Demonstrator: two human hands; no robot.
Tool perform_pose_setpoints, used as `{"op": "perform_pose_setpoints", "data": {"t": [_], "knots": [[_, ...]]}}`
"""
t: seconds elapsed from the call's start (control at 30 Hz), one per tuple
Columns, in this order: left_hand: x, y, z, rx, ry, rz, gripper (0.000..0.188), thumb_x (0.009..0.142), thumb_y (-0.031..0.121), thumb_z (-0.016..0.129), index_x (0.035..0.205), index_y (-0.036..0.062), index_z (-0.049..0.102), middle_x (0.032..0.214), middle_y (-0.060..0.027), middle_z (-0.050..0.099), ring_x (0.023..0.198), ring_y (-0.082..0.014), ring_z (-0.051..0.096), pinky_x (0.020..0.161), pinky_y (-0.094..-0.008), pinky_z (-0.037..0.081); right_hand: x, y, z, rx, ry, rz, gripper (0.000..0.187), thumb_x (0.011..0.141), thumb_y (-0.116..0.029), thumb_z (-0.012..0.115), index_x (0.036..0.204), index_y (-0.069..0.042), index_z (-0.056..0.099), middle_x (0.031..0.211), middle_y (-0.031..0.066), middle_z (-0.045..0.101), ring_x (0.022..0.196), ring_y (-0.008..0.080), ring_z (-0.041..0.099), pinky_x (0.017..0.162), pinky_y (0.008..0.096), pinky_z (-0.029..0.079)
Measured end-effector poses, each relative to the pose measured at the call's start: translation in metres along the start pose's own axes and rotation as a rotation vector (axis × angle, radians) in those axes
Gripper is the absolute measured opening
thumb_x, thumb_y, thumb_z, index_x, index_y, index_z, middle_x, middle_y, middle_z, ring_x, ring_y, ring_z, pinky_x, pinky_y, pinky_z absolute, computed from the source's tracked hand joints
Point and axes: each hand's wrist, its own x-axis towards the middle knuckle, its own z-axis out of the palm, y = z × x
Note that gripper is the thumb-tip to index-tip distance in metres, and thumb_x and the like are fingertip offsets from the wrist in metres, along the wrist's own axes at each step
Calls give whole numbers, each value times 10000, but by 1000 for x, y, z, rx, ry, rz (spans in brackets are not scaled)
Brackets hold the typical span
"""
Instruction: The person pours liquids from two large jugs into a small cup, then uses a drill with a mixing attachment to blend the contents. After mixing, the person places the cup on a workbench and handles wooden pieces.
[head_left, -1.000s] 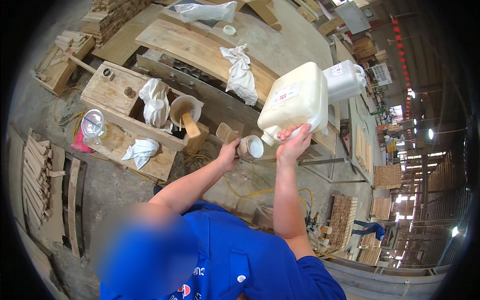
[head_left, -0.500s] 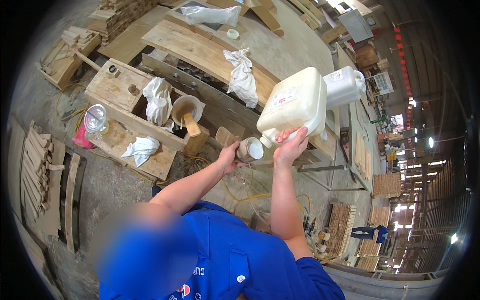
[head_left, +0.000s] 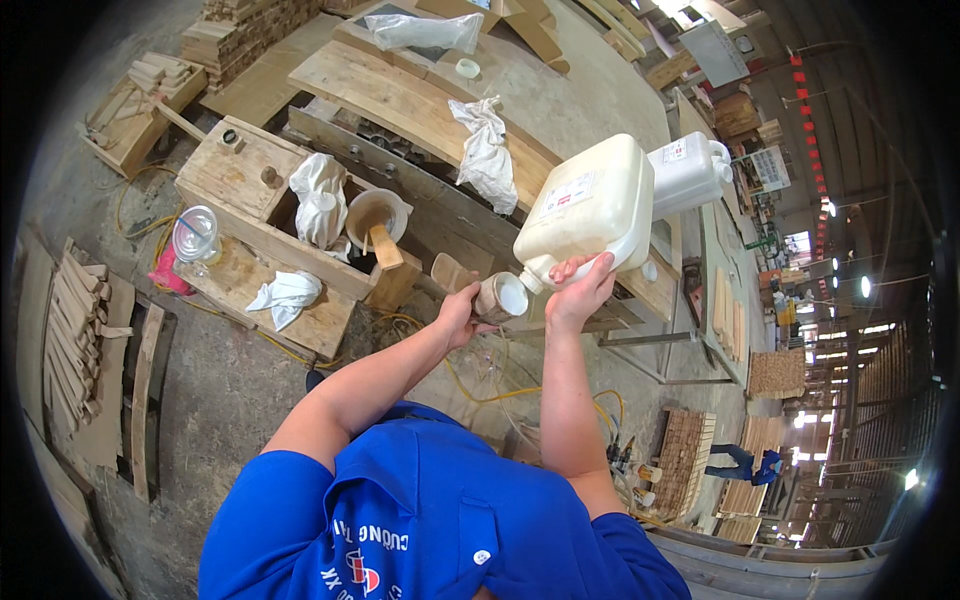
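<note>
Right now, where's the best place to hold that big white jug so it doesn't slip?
Hold the big white jug from underneath, by its neck end, as the right hand does. It is tipped spout-down toward the small cup in the left hand, so its weight bears down there.

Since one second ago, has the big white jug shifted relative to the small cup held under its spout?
No. The white jug stays tilted with its spout over the small cup, right hand beneath it, left hand on the cup; only the camera view drifts.
</note>
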Motion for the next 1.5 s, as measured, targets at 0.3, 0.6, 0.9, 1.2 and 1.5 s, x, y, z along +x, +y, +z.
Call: {"op": "perform_pose_setpoints", "data": {"t": [0.3,0.6,0.9,1.2,1.5], "knots": [[0,1,1,10,8,19,392,946,287,396,1333,297,337,1242,-47,503,1061,-287,552,781,-519,493,0,0,-2,-31,-17,-4,297,960,-336,401,831,-71,361,576,37,394,462,127,384,448,270,361],[3,0,2,6,3,-4,386,947,294,398,1328,286,340,1236,-50,501,1064,-284,544,798,-514,487,0,2,-1,-46,-21,-10,318,957,-356,403,826,-68,367,575,42,401,461,135,390,455,277,371],[1,-1,6,1,16,2,375,947,284,394,1318,271,337,1244,-59,490,1078,-294,535,805,-534,481,1,4,-3,-35,-26,-20,303,962,-340,400,830,-69,366,573,36,402,463,124,392,448,267,367],[1,0,7,1,33,11,356,945,268,398,1296,268,339,1225,-72,490,1063,-306,540,790,-542,488,-2,2,1,-11,-12,-7,277,966,-306,401,833,-66,360,578,31,392,466,114,387,438,253,362],[2,-1,6,-18,21,39,351,947,257,391,1293,262,334,1238,-73,482,1080,-303,535,801,-533,486,-2,3,0,-44,-28,-16,326,954,-371,414,838,-69,370,585,35,399,476,125,394,457,266,371]]}}
